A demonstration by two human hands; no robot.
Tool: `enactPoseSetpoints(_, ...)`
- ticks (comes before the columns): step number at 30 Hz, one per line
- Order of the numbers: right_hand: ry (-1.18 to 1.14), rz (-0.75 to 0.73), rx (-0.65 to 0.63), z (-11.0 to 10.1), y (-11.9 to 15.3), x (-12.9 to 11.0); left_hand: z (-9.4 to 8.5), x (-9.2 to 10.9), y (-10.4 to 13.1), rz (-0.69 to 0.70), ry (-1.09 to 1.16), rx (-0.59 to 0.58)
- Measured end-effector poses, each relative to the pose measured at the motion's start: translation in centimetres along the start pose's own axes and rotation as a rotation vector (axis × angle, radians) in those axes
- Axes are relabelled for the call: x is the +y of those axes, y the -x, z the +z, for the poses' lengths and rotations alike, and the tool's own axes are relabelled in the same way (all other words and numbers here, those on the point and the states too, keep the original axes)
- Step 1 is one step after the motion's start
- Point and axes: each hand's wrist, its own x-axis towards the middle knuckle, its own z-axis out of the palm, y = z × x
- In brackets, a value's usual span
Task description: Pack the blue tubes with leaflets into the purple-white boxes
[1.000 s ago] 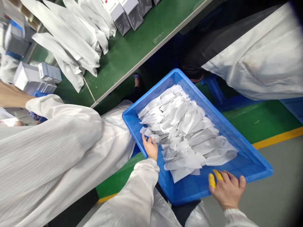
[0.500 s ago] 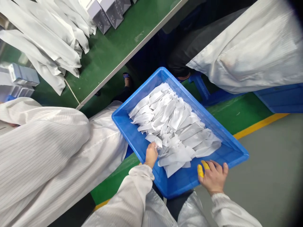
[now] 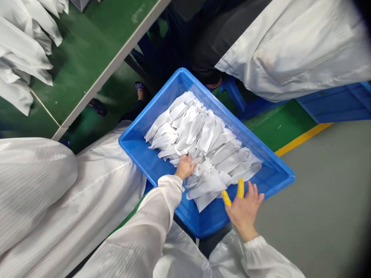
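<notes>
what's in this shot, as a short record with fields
container: blue rectangular plastic tray
contents: heap of thin, flat white pieces, material unclear
left hand: touching the heap, some fingertips hidden
right hand: spread over the tray's near rim, contact unclear; two digits in yellow covers
surface: green tabletop with pale edge, bearing long white pieces
co-workers: striped white garment left, white garment right

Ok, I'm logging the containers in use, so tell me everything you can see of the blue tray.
The blue tray is rectangular, glossy and apparently plastic, with sloping walls and a raised rim. It sits slantwise in the view, one corner towards the wearer; what supports it is hidden. Thin white pieces are heaped inside, leaving some blue floor bare. The left hand reaches in to the heap; the right hand is over the near rim, contact unclear.
</notes>
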Motion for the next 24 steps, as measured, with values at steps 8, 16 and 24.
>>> enactPoseSetpoints(8, -0.437, 0.876, -0.272, 6.3, -2.7, -7.1, 0.6, 0.4, 1.7, -0.026, -0.072, -0.142)
enactPoseSetpoints(16, -0.287, 0.652, -0.465, 8.6, -3.4, -5.0, 1.0, 0.6, -1.1, -0.166, -0.098, -0.188)
enactPoseSetpoints(24, -0.249, 0.439, -0.546, 5.5, 0.0, -3.4, 0.6, 0.5, 0.2, -0.048, -0.011, -0.195)
